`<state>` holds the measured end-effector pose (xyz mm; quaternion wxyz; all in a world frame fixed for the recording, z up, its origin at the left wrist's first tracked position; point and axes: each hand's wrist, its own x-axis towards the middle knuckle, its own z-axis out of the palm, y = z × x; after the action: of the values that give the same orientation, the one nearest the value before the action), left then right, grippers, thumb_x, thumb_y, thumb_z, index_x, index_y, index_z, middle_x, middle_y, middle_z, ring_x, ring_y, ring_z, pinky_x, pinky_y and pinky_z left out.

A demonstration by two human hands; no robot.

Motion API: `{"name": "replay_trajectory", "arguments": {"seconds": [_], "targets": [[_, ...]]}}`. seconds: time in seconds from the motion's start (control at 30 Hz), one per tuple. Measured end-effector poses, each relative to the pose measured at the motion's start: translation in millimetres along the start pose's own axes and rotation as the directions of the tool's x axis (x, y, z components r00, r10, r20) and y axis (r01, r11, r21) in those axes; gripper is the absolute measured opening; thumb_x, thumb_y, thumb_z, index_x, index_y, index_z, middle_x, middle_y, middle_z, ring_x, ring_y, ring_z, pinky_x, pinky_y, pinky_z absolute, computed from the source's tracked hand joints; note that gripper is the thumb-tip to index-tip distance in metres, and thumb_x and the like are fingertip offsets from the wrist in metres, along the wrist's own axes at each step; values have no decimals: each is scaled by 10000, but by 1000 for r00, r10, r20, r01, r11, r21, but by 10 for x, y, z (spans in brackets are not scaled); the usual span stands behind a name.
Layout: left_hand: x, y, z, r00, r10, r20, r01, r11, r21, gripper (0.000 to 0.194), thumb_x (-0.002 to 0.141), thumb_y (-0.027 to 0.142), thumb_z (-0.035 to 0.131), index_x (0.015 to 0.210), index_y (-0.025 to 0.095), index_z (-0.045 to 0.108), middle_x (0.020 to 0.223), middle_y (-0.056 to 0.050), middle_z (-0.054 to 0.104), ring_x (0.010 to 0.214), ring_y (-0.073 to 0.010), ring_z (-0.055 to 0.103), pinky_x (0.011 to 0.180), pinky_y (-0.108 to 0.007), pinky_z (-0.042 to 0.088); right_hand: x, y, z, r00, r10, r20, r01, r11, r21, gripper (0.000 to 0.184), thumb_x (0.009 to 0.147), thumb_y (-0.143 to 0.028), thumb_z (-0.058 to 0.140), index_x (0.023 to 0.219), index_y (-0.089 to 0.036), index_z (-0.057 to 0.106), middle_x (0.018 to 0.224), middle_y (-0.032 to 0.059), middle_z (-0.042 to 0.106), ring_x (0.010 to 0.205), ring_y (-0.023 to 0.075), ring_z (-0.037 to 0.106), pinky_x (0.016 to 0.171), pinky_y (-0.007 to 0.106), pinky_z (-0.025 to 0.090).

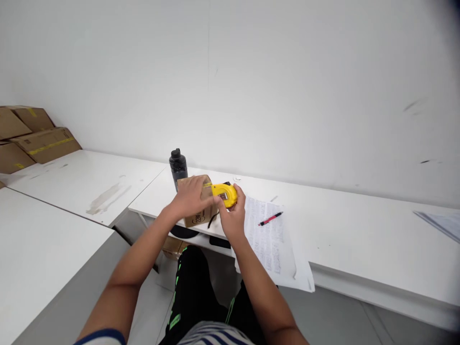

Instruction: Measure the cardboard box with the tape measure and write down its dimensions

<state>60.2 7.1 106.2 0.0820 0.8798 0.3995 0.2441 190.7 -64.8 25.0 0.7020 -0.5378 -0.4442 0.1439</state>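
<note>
A small brown cardboard box (197,218) stands near the front edge of the white table (345,225). My left hand (189,196) lies over the top of the box, fingers curled on it and on the yellow tape running across. My right hand (232,215) grips a yellow tape measure (225,194) at the box's right side, its tape pulled out leftward across the box top. A black strap hangs from the tape measure.
A black water bottle (178,166) stands just behind the box. Handwritten sheets of paper (270,237) overhang the table edge, with a red pen (270,219) on them. Folded cardboard boxes (32,139) are stacked at far left. More white tables (86,184) stand to the left.
</note>
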Motion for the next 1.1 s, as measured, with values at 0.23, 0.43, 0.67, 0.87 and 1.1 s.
{"name": "replay_trajectory", "arguments": {"seconds": [0.23,0.43,0.67,0.87,1.1], "targets": [[-477,-706,224,987,-162,-16,163,972,170,789,848,547,622,1517,235,344,1595,-123,346,1501,-330,244,1114,-481,409,349,76,-104,968,241,72,-252,938,240,751,787,-583,659,1383,-259,336,1331,120,500,1015,235,651,846,434,599],[-912,-1055,603,982,-117,-147,88,977,-192,815,890,566,541,1539,161,258,1588,-186,333,1468,-300,333,1203,-478,272,839,96,51,924,48,379,-69,997,43,686,774,-547,670,1343,-255,425,1226,85,570,1074,250,598,944,448,534],[-841,-999,723,879,-455,-139,230,662,-714,756,903,681,413,1449,159,378,1533,-177,407,1410,-277,415,1168,-411,325,1013,69,538,602,-110,791,204,979,-19,687,825,-464,608,1415,-197,379,1271,115,579,1081,258,588,973,453,472],[-638,-778,688,771,-628,-110,272,480,-834,776,821,455,688,1481,226,351,1452,-119,510,1297,-262,528,1114,-391,391,960,-81,822,422,-184,888,393,920,4,618,856,-457,581,1411,-232,426,1397,110,530,1203,281,543,1033,468,422],[-716,-680,734,776,-613,-150,222,487,-845,559,860,441,626,1348,187,528,1259,-96,646,1149,-248,618,1016,-360,468,1008,-161,977,256,-171,951,513,858,17,577,863,-407,567,1402,-254,428,1359,88,574,1124,279,585,965,459,457]]}}
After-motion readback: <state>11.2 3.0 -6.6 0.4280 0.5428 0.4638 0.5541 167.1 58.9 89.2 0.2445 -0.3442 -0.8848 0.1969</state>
